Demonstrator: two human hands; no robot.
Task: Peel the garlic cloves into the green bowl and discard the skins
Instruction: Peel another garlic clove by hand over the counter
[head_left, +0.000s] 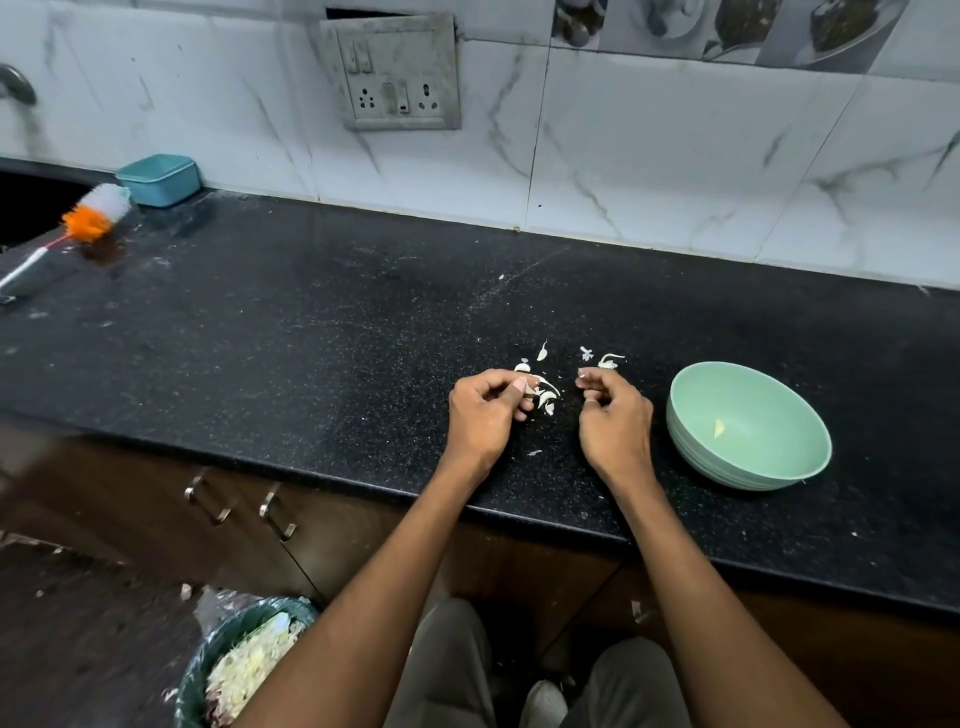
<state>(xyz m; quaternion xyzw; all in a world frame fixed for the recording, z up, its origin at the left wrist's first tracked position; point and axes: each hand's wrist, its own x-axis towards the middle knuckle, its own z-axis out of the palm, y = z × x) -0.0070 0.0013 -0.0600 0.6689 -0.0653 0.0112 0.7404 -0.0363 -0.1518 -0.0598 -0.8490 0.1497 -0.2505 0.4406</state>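
- A pale green bowl (748, 426) is seen standing upright on the black worktop (260, 332), well to the right of the scattered garlic. Its outer wall is ribbed, and one small yellowish peeled clove (719, 427) is lying inside, near the middle of the bottom.
- A cluster of white garlic cloves and papery skins (545, 397) is spread on the worktop left of the bowl; cloves and skins cannot be told apart there.
- More white scraps (605, 360) are scattered just behind, nearer the wall.
- One small skin flake (534, 453) is lying apart, nearer the worktop's front edge.
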